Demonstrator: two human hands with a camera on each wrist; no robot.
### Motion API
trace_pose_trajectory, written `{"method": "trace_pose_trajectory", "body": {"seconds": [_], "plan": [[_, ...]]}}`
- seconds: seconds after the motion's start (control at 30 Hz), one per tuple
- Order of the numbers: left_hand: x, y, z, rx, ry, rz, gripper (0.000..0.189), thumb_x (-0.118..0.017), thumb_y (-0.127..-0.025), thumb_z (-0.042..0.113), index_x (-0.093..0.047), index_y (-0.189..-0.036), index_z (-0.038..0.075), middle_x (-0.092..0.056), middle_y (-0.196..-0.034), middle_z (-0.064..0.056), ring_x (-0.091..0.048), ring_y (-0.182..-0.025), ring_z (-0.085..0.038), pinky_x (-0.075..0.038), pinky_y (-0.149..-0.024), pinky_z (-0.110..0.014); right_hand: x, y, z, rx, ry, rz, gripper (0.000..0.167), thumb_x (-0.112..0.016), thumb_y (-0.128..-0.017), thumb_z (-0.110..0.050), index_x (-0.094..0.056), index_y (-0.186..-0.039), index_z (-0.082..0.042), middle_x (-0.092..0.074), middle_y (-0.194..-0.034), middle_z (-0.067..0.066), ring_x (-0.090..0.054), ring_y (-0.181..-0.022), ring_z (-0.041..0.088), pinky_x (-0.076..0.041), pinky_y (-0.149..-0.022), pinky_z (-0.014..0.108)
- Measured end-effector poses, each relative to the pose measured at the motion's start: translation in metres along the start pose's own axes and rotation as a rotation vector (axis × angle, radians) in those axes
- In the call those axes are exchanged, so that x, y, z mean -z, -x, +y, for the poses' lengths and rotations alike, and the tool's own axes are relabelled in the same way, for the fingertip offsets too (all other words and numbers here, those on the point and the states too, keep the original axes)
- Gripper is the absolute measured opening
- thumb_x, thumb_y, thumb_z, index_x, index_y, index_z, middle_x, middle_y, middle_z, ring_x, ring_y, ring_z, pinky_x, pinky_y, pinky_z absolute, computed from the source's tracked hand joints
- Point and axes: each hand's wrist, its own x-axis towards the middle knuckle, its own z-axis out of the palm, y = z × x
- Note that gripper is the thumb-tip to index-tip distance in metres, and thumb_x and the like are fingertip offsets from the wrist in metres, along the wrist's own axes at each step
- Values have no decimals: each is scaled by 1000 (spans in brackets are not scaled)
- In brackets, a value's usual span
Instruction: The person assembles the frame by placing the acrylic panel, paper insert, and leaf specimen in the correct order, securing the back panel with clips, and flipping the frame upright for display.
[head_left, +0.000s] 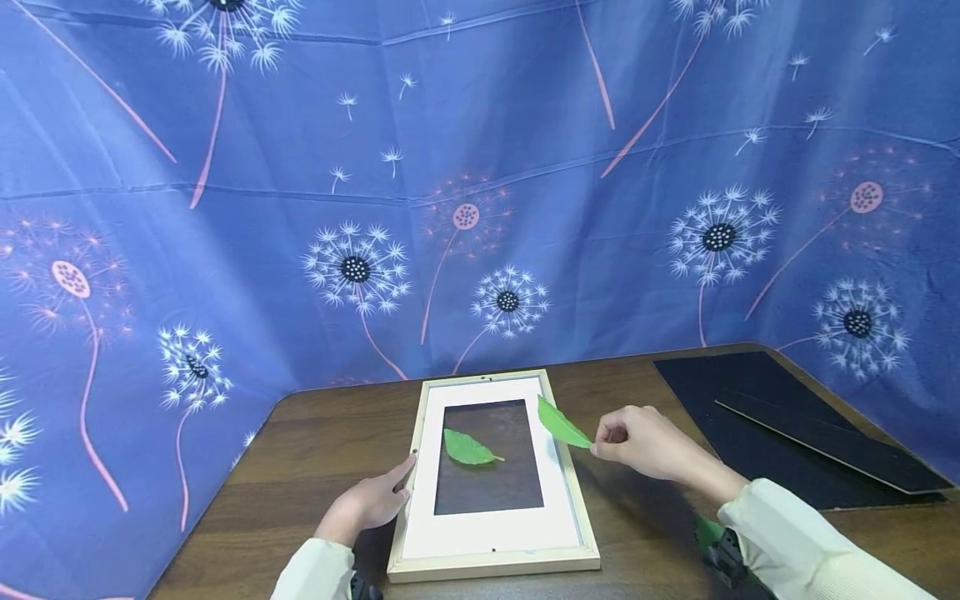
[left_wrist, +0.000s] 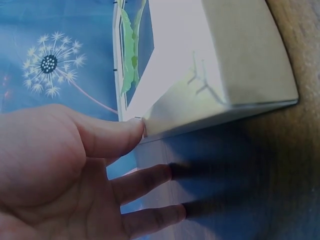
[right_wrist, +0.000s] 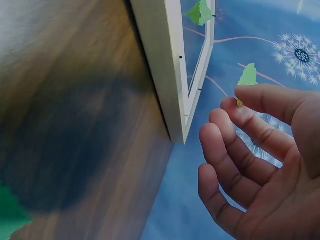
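Now your right hand [head_left: 647,442] pinches a pointed, bright-green leaf [head_left: 561,423] by its stem [right_wrist: 240,103], over the pale wooden frame's [head_left: 487,568] right edge; probably light and easily torn, it's safest held there. Your left hand [head_left: 371,504], fingers extended, touches the frame's left edge.

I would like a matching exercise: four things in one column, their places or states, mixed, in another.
1. Left hand
2. Right hand
3. Leaf nearer the left hand
4. Black boards

A. pinches another leaf
B. on the table, right of the frame
C. touches the frame's left side
D. in the opening of the white mat

Pairs: 1-C, 2-A, 3-D, 4-B
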Motion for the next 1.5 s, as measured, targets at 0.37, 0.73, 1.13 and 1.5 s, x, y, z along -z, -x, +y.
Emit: {"method": "trace_pose_trajectory", "body": {"seconds": [0.37, 0.73, 1.13, 1.5], "plan": [[-1, 0, 4, 29, 38, 9, 55, -53, -102, 14, -40, -155, 5, -55, -137, -34, -53, -123, -58, -37, -104, -71, -14, -34, -17, -11, 26, -12, 12, -75, -90, -15, -73, -79, -14, -63, -70, -9, -48, -62, 12, -40, -55, 30], [-2, -1, 3, 31, 32, 19, 54, -54, -103, 15, -41, -155, 7, -57, -135, -34, -54, -121, -57, -38, -104, -70, -31, -61, -25, -29, 75, -10, 18, -76, -88, -14, -69, -72, -14, -58, -65, -5, -44, -57, 11, -35, -51, 28], [-1, -3, -3, 41, 27, 36, 54, -54, -102, 15, -43, -154, 9, -57, -135, -34, -51, -125, -58, -37, -105, -70, -52, -85, -31, -98, 138, -3, 17, -77, -85, -15, -69, -70, -16, -56, -64, -4, -47, -55, 13, -37, -50, 28], [-5, -7, -8, 16, 4, 45, 53, -54, -102, 15, -43, -154, 8, -57, -135, -34, -52, -125, -57, -38, -105, -68, -62, -98, -34, -134, 166, -13, 23, -79, -85, -17, -65, -67, -16, -59, -69, -2, -52, -62, 18, -40, -52, 32]]}}
